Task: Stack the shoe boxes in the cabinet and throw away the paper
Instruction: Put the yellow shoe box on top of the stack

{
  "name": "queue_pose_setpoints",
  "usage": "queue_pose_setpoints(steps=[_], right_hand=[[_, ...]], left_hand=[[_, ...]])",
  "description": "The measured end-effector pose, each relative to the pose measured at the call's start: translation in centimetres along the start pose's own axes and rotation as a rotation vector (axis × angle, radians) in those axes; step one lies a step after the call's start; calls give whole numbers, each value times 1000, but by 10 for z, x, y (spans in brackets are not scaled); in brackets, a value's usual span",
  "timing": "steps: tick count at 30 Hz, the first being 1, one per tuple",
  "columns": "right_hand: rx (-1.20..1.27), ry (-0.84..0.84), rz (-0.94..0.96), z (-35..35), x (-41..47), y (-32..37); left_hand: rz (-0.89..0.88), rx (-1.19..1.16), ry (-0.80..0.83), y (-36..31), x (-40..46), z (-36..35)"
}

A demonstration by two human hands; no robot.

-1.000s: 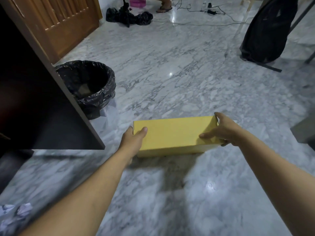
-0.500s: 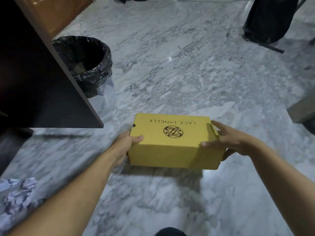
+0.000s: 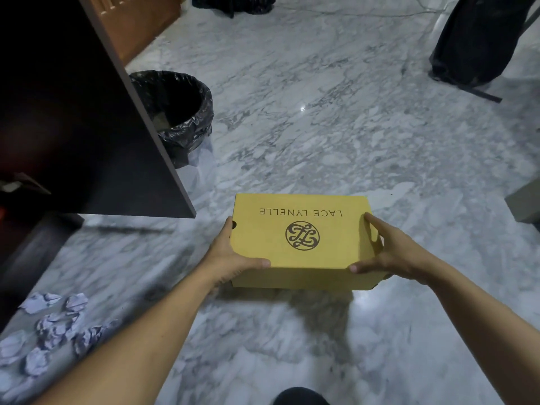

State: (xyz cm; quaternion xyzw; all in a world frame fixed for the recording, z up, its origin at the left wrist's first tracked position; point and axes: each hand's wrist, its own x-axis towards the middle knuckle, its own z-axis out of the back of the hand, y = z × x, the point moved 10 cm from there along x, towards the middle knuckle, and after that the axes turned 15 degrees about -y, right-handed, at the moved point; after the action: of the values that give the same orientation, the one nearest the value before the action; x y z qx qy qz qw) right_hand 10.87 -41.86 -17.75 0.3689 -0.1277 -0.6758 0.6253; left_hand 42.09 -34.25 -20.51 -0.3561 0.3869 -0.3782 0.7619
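A yellow shoe box [image 3: 301,226] with a round logo and "LACE LYNELLE" on its lid is held between my hands above the marble floor. My left hand [image 3: 233,255] grips its left end, thumb on the lid's near edge. My right hand [image 3: 388,252] grips the right end, thumb on the near edge, fingers along the side. Several crumpled paper balls [image 3: 52,331] lie on the floor at the lower left. The dark cabinet [image 3: 58,118] stands at the left with its door open. A bin with a black liner [image 3: 178,112] sits just behind that door.
A wooden door [image 3: 140,21] is at the top left. A large black bag [image 3: 479,39] leans at the upper right, and black items [image 3: 233,2] lie at the top. A grey block [image 3: 526,203] juts in at the right edge. A dark shape [image 3: 301,397] shows at the bottom.
The box has been lifted off the floor and drawn toward me, its lid now facing up. My view has tilted down, bringing the crumpled paper into sight.
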Motion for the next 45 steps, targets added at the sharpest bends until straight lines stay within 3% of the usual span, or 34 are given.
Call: queue_pose_setpoints(steps=[9,19,30,45], right_hand=[[28,-88,141,58,-68,74],[69,-187,365,134,-190,180],[66,-215,578,183,-288,304],[141,-133,998,178,-377,563]], left_hand=[[-150,-41,-88,-84,-64,74],[-379,-145,-209,-189,-195,174],[-406,-154,-344,-246,-284,302],[-389,-111,-742,-329,-400,538]])
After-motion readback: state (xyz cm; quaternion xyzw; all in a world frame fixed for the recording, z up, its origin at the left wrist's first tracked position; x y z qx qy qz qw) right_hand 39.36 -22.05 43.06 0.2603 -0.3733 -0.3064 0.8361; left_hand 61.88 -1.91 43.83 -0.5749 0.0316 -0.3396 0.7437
